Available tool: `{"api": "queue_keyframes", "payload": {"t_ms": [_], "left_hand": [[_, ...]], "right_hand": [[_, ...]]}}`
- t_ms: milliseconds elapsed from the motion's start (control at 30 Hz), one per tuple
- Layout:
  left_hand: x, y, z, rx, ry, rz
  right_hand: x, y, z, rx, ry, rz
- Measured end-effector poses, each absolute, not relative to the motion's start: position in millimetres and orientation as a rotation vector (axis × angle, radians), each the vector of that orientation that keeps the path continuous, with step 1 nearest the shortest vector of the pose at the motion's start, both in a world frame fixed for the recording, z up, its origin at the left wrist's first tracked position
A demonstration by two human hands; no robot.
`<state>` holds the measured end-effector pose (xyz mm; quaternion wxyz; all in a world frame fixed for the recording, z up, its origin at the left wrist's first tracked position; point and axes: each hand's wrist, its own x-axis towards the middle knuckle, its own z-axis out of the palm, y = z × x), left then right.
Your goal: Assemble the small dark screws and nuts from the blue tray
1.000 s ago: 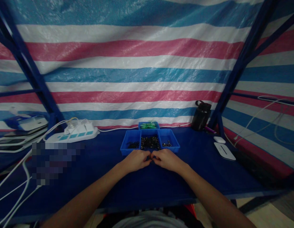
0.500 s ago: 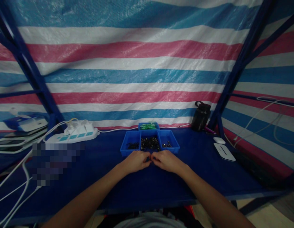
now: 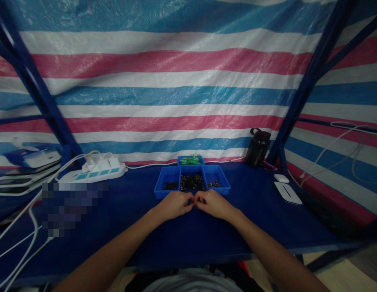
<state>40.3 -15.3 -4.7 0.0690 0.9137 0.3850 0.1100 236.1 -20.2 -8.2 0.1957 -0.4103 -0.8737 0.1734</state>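
Note:
My left hand point(image 3: 176, 204) and my right hand point(image 3: 212, 202) meet fingertip to fingertip just in front of the blue bins. Both are closed in a pinch; whatever lies between the fingers is too small and hidden to name. Behind them stand three joined blue bins. Small dark parts lie in the left bin point(image 3: 161, 178). Many small black and shiny pieces point(image 3: 192, 181) cover the floor of the middle one. A few metallic bits point(image 3: 215, 184) sit in the right bin point(image 3: 220, 172). Farther back, a smaller blue bin holds green pieces point(image 3: 190, 160).
At the left, a white power strip point(image 3: 98, 174) with plugs and cables lies near stacked devices point(image 3: 20, 178). A black bottle point(image 3: 257, 148) stands at the back right, near a white flat device point(image 3: 287, 192). Blue frame posts and a striped sheet point(image 3: 176, 97) enclose the table.
Both hands stay together at the same spot, with only a slight shift of the fingers. The bins look the same.

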Motion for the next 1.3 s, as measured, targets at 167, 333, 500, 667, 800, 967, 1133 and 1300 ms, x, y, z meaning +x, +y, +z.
{"api": "queue_keyframes", "payload": {"t_ms": [167, 333, 500, 667, 800, 967, 1133, 1300], "left_hand": [[40.7, -17.2, -2.4, 2.74, 1.164, 0.336], [40.4, -16.4, -3.6, 2.746, 1.156, 0.359], [40.1, -15.7, -4.7, 2.742, 1.156, 0.365], [40.1, -16.1, -4.0, 2.728, 1.143, 0.385], [40.2, -17.5, -2.5, 2.701, 1.084, 0.419], [41.2, -18.2, -0.4, 2.619, 0.982, 0.48], [41.6, -17.6, 1.2, 2.506, 0.936, 0.553], [41.5, -17.4, 1.2, 2.418, 0.877, 0.592]], "right_hand": [[235.7, -21.0, -7.6, -1.164, -2.429, 0.51], [236.3, -20.6, -7.7, -1.157, -2.432, 0.54], [238.3, -20.0, -8.5, -1.125, -2.47, 0.549], [240.5, -19.8, -11.6, -1.149, -2.522, 0.518], [239.8, -19.5, -13.3, -1.116, -2.514, 0.593], [238.8, -18.1, -14.8, -1.003, -2.486, 0.705], [239.1, -17.6, -14.1, -0.978, -2.463, 0.673], [238.7, -19.1, -10.1, -0.951, -2.465, 0.667]]}}
